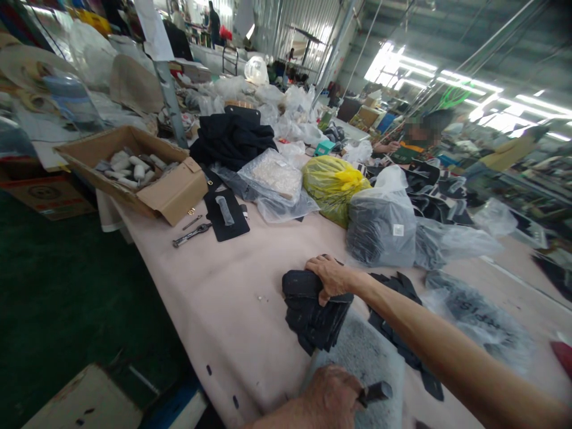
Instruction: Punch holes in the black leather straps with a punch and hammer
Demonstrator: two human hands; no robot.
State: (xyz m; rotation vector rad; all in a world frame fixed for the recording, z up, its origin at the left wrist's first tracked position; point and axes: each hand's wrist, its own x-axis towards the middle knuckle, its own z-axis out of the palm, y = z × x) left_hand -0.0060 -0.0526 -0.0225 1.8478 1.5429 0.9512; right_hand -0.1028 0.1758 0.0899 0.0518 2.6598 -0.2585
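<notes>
A stack of dark, flat fabric-like pieces (308,307) lies on the pink table surface, overlapping the far end of a grey stone-like slab (379,351). Across the top of the stack, my right hand (333,279) grips its far edge, thumb on the near side and fingers curled over. Low in the view, my left hand (330,393) is closed around a short dark cylindrical tool (378,393) over the slab; the rest of the tool is hidden. More dark pieces (400,322) lie right of the slab, partly behind my right forearm.
A cardboard box (174,193) of white spools stands at the left edge, near a wrench-like tool (192,235) and a black panel (227,217). Beyond my hands are a yellow bag (333,187) and a plastic-wrapped bundle (382,226). A person (411,149) is across the table.
</notes>
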